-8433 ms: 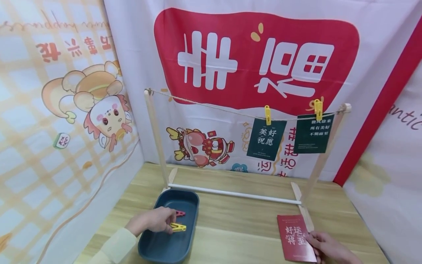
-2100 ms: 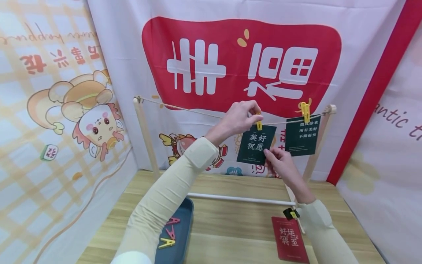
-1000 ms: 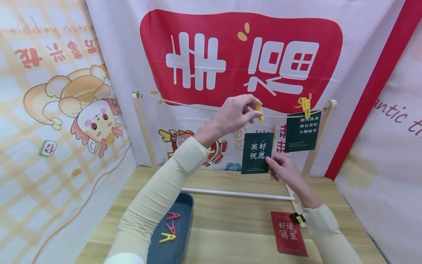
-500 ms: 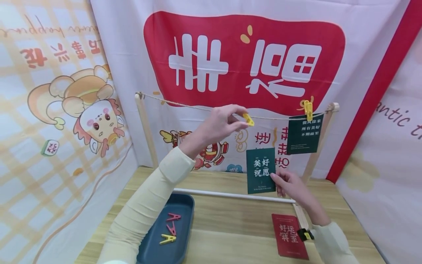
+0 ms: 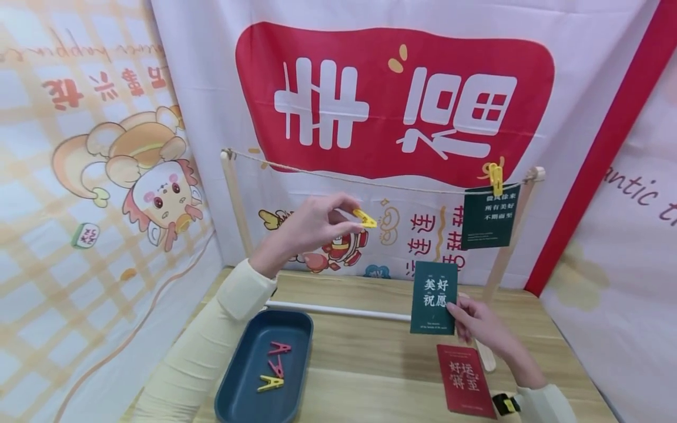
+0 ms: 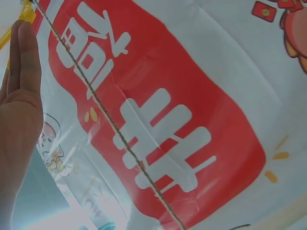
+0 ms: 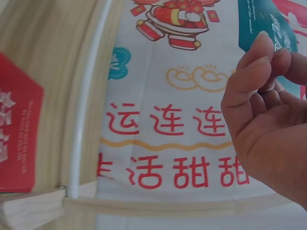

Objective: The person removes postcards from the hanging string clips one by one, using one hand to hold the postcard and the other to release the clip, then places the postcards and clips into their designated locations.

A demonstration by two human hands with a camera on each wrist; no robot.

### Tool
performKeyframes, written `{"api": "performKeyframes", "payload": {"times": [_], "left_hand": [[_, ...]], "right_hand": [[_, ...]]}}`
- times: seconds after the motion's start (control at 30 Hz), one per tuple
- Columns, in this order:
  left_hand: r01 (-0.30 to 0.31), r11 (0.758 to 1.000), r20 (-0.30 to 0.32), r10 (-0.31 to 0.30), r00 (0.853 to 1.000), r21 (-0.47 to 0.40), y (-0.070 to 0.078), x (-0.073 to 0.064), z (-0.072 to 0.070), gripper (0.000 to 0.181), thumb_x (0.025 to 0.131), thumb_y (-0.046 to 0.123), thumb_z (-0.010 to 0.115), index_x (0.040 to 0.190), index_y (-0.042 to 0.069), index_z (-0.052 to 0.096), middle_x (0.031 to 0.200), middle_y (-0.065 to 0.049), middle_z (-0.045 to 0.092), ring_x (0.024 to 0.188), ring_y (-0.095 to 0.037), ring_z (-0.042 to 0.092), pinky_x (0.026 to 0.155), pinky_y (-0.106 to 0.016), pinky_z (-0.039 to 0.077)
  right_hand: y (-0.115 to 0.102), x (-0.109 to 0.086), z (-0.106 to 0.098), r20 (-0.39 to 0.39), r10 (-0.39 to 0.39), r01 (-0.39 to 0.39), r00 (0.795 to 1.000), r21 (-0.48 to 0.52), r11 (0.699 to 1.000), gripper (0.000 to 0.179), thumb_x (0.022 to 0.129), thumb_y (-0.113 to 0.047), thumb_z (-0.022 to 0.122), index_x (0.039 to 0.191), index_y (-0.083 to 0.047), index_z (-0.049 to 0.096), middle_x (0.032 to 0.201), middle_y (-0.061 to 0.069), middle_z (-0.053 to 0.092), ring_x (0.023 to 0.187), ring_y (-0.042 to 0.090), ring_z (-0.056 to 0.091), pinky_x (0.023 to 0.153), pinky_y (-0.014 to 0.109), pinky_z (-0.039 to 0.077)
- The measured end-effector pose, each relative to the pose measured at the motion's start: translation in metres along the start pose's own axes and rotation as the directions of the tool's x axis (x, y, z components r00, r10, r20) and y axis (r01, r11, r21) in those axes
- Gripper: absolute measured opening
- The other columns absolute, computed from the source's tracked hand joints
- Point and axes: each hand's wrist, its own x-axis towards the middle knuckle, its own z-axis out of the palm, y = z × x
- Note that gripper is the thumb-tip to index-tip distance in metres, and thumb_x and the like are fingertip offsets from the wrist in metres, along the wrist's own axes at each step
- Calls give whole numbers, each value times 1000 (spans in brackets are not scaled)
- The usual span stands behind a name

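Observation:
In the head view my left hand [image 5: 314, 226] pinches a yellow clothespin [image 5: 366, 219] between thumb and fingers, below the string and left of centre. My right hand [image 5: 483, 323] pinches the right edge of a dark green card [image 5: 433, 298] with white characters, held upright over the table. Above it a second green card [image 5: 489, 226] hangs from the string [image 5: 338, 174] by yellow clothespins [image 5: 496, 179] near the right post. A red card [image 5: 465, 380] lies on the table just below my right hand. In the left wrist view the clothespin [image 6: 26, 17] shows only partly at the fingertips.
A wooden frame with a left post [image 5: 238, 202], a right post [image 5: 510, 238] and a white bottom bar [image 5: 338, 311] stands on the table [image 5: 365, 364]. A blue tray [image 5: 227, 392] at the front left holds pink clothespins [image 5: 277, 359] and a yellow one [image 5: 271, 383].
The green card and its yellow clothespin have come off the string. My right hand has lowered the card; my left hand has moved down and left with the clothespin. Earlier, the right hand touched the red card.

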Motion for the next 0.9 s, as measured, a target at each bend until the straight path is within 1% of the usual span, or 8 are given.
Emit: {"api": "performKeyframes", "payload": {"times": [0.1, 0.23, 0.3, 0.37, 0.47, 0.57, 0.73, 0.9], "left_hand": [[24, 999, 3, -24, 1000, 28, -8, -11, 1, 37, 85, 24, 78, 117, 10, 64, 109, -2, 72, 88, -7, 71, 79, -22, 58], [89, 994, -16, -88, 996, 59, -19, -27, 2, 36, 85, 24, 77, 117, 12, 65, 105, -2, 73, 87, -8, 72, 78, -23, 58], [117, 991, -49, -114, 992, 66, -25, -34, 2, 37, 85, 24, 78, 117, 12, 66, 105, -3, 73, 86, -8, 71, 78, -24, 58], [125, 990, -90, -119, 989, 71, -30, -40, 2, 37, 84, 25, 78, 117, 12, 66, 104, -3, 74, 86, -9, 71, 77, -24, 58], [106, 990, -139, -92, 986, 91, -37, -47, 0, 37, 83, 25, 79, 116, 13, 66, 104, -2, 72, 85, -9, 69, 75, -24, 58], [93, 989, -144, -76, 987, 115, -41, -57, -2, 37, 82, 25, 80, 114, 13, 67, 100, 0, 71, 81, -8, 67, 71, -23, 57], [125, 986, -134, -109, 985, 115, -50, -80, -1, 36, 83, 25, 79, 115, 13, 67, 99, -2, 71, 78, -7, 66, 69, -21, 56], [162, 980, -163, -142, 976, 118, -64, -101, 6, 39, 83, 23, 79, 119, 12, 67, 97, -3, 72, 77, -7, 66, 67, -21, 56]], "right_hand": [[9, -5, 0, 31, 24, -24, 999, -4, 1000, 41, 102, -40, 49, 101, 2, 54, 69, 10, 57, 60, 31, 62, 55, 32, 54], [21, -10, 1, 41, 55, -56, 998, 15, 998, 45, 102, -41, 49, 107, 3, 54, 69, 9, 56, 59, 25, 62, 55, 30, 52], [26, -13, 1, 46, 72, -74, 996, 31, 997, 46, 102, -41, 48, 114, 3, 54, 69, 7, 56, 58, 22, 61, 55, 30, 52], [32, -16, 1, 48, 85, -87, 995, 45, 995, 47, 103, -40, 47, 116, 4, 53, 68, 6, 55, 57, 19, 60, 54, 30, 52], [41, -19, 2, 59, 90, -93, 994, 59, 994, 45, 103, -39, 46, 110, 5, 52, 65, 4, 54, 56, 17, 58, 53, 31, 51], [48, -21, 3, 91, 97, -102, 991, 51, 994, 45, 103, -39, 46, 97, 5, 50, 63, 3, 54, 55, 15, 57, 51, 29, 49], [62, -30, -1, 176, 137, -147, 975, 43, 988, 42, 104, -37, 46, 93, 4, 48, 64, 3, 57, 57, 15, 58, 51, 26, 48], [81, -41, -8, 209, 192, -202, 959, 24, 979, 42, 104, -37, 46, 93, 3, 50, 64, 3, 58, 57, 15, 58, 52, 26, 48]]}}
